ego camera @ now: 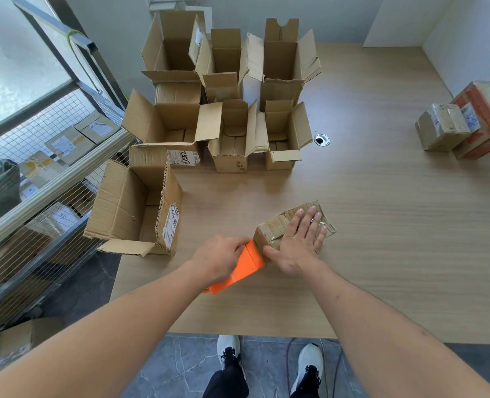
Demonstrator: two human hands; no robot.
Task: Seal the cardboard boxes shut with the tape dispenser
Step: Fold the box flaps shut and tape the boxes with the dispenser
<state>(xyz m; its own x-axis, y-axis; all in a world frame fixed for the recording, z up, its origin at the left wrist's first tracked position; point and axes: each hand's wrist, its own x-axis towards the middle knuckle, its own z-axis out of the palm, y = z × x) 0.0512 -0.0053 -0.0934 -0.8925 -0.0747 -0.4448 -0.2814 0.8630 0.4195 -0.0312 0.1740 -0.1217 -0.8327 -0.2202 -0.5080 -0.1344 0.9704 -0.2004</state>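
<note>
I had the small cardboard box (269,229) lying closed on the wooden bench (367,225), near its front edge. My right hand (299,242) lay flat on top of it, fingers spread, pressing it down. My left hand (219,258) gripped the orange tape dispenser (243,267), fingers curled round it, its front end touching the box's near-left side. Behind, a cluster of open boxes (226,101) stood flaps-up on the bench. Two sealed parcels (464,122) sat well apart at the far right.

Orange tape dispenser (239,267) in my left hand (219,258), brown cardboard box (278,226), light woodgrain table (381,225), white shoes (309,366), grey marbled floor (180,366).
</note>
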